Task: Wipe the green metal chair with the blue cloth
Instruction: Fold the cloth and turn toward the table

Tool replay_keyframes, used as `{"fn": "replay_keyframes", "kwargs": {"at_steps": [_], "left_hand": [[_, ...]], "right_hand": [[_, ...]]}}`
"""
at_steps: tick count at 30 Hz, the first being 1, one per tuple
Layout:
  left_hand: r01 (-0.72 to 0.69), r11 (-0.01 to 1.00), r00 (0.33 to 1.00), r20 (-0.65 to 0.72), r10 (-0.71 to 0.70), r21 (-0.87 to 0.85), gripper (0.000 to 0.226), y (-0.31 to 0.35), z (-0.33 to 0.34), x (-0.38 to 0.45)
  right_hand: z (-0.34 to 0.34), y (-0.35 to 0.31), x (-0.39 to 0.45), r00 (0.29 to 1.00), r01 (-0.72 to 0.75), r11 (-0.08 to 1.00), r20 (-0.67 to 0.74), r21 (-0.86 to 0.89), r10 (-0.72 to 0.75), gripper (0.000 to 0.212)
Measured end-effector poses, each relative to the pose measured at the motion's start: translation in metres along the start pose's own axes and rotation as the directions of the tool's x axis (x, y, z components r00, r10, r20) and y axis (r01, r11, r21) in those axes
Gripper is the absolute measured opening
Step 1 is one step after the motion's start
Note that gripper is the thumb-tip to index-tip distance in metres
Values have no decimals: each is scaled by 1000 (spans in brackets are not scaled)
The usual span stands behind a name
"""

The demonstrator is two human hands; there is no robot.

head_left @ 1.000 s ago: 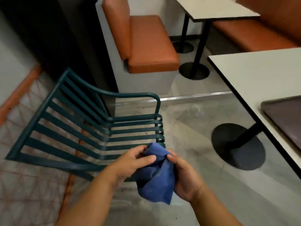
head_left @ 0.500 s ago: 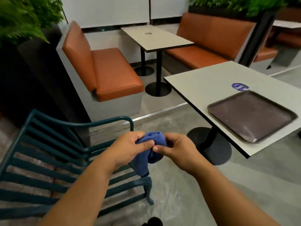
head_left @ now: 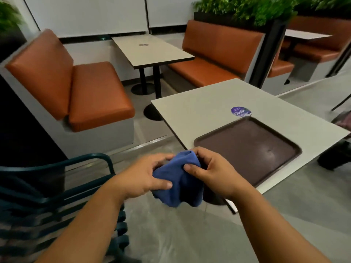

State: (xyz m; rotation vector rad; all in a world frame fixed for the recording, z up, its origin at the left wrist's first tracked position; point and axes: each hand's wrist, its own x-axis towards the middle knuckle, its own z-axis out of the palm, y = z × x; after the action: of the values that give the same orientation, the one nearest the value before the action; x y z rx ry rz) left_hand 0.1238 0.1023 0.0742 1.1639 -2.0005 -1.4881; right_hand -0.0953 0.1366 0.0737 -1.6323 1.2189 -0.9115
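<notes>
One view only, from a camera worn on the person's head, wide-angle, edges bowed. Looks forward and down over both forearms. Left hand (head_left: 144, 175) and right hand (head_left: 212, 172) close under the lens, centre frame, with the cloth (head_left: 180, 185) between them. Chair (head_left: 62, 188) at lower left, table (head_left: 205, 109) to the right, benches farther back. No second view to overlap.
</notes>
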Motion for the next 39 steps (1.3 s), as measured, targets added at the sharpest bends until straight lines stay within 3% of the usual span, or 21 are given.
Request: {"fn": "replay_keyframes", "kwargs": {"at_steps": [4,9,15,20,22,25,31,35,39], "left_hand": [[5,996,998,-71,1,89,21,26,37,72],[45,987,990,-139,-23,157,9,50,69,152],[136,920,986,-140,-90,368,9,55,91,217],[163,910,929,-369,-12,382,26,51,105,240],[115,918,910,-410,55,380,27,47,118,238],[48,917,936,-337,96,396,28,22,152,229],[205,940,976,-134,-174,273,29,-32,227,219],[249,929,963,-170,-208,274,33,-37,224,230],[260,920,924,-351,-149,293,46,-27,202,250]], "right_hand": [[-82,21,19,999,-24,996,28,-92,27,9],[-162,54,53,997,-41,986,61,-163,52,12],[-210,91,83,988,-122,963,60,-239,140,9],[-230,112,84,997,-81,983,-31,-167,77,11],[-238,123,78,998,-57,992,5,-111,58,13],[-250,152,64,980,-117,987,148,-115,133,24],[-253,208,39,798,-334,874,387,-354,461,27],[-239,217,51,852,-325,882,299,-341,429,23],[-222,220,76,929,-317,869,62,-379,366,29]]}}
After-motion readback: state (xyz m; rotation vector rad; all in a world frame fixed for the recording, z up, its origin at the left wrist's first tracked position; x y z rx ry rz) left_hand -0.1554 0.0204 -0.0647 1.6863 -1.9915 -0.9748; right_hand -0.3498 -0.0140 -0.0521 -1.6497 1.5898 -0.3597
